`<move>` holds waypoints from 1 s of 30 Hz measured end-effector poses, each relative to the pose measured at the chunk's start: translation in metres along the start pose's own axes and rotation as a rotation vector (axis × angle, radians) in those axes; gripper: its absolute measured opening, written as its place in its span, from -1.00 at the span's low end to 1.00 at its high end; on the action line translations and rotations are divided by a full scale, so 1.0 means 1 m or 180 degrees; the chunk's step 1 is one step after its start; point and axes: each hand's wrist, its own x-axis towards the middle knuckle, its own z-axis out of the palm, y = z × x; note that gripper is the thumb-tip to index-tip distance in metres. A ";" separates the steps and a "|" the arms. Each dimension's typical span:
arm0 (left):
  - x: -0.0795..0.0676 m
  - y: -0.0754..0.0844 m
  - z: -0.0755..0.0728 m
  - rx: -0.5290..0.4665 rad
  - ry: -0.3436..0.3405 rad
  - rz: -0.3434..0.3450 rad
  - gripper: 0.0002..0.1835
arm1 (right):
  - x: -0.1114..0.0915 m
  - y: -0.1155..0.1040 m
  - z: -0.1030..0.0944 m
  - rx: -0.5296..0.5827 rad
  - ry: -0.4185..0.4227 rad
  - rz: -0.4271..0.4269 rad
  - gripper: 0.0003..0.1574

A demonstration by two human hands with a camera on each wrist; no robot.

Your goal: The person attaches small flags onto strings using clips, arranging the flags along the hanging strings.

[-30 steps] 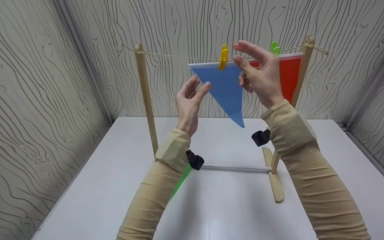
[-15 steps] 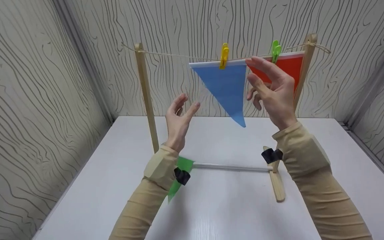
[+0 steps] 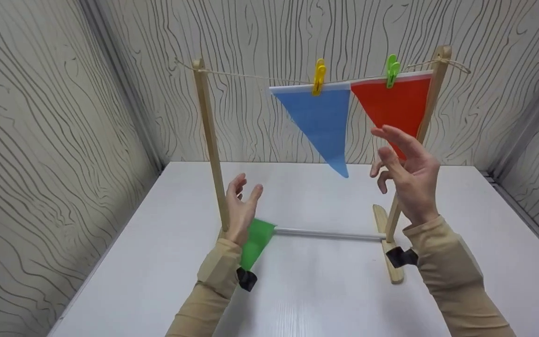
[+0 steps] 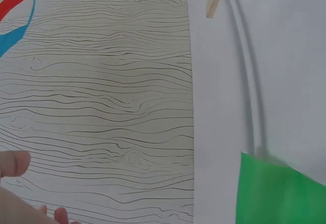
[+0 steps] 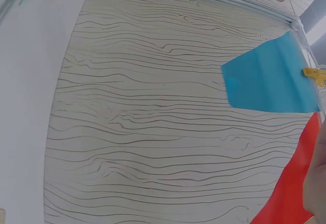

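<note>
A blue pennant (image 3: 323, 117) hangs from the string (image 3: 255, 76) by a yellow clothespin (image 3: 318, 77). Right of it, a red pennant (image 3: 398, 100) hangs under a green clothespin (image 3: 392, 71). My right hand (image 3: 412, 175) is in front of the red pennant's lower part, fingers loosely bent, holding nothing. Lower left, my left hand (image 3: 241, 210) is empty with thumb and fingers apart, near the left post. Beside its wrist lies a green pennant (image 3: 258, 241), partly hidden by the hand and sleeve; the left wrist view shows the green pennant (image 4: 280, 191) over the rod's end.
Wooden posts stand at left (image 3: 211, 140) and right (image 3: 431, 107), with the string tied between their tops. A pale rod (image 3: 330, 233) joins their feet, and a wooden foot (image 3: 393, 267) lies at right on the white table (image 3: 316, 295). Wood-patterned walls enclose the back and sides.
Both hands have moved down and away from the blue pennant, the left hand leftward and the right hand rightward. The red pennant and more of the green one have come into sight.
</note>
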 end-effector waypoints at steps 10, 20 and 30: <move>-0.018 -0.054 -0.016 0.0483 0.0304 -0.0865 -0.34 | -0.050 0.022 -0.040 0.0068 0.0407 0.0118 -0.57; -0.032 -0.083 -0.013 0.0481 0.0426 -0.1226 -0.23 | -0.100 0.047 -0.085 -0.0242 0.1344 0.0536 -0.58; -0.038 -0.098 -0.007 0.0567 0.0518 -0.1371 -0.28 | -0.136 0.054 -0.129 -0.1342 0.2481 0.1695 -0.63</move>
